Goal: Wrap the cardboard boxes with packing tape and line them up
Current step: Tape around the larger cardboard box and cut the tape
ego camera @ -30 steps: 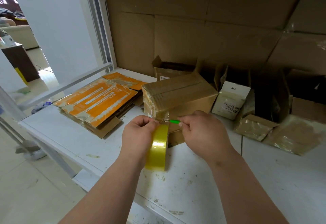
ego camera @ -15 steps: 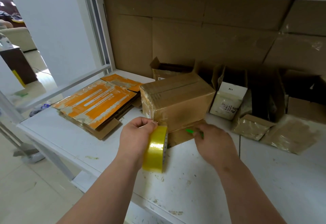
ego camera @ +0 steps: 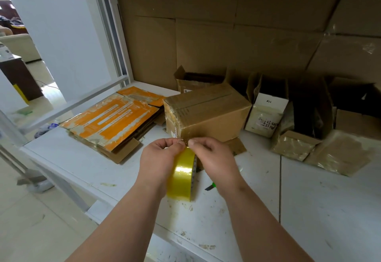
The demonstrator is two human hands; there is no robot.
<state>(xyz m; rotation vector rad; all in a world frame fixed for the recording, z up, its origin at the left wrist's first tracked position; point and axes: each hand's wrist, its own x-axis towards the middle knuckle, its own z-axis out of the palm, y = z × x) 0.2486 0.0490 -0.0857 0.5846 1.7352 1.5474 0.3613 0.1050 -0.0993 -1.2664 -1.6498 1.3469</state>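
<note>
While the left hand [ego camera: 159, 158] is gripping the tape roll [ego camera: 182, 176] upright, the right hand [ego camera: 214, 158] is pinching its loose end. Both are hovering just before the box [ego camera: 208, 111], which is sitting on the tabletop [ego camera: 309, 210].

A white carton [ego camera: 266, 113] standing at the back of the shelf carries the marking "11#", seen upside down on its top face. Its front label and the white lettering on the flattened orange cardboard [ego camera: 111, 121] are too small or blurred to read.
</note>
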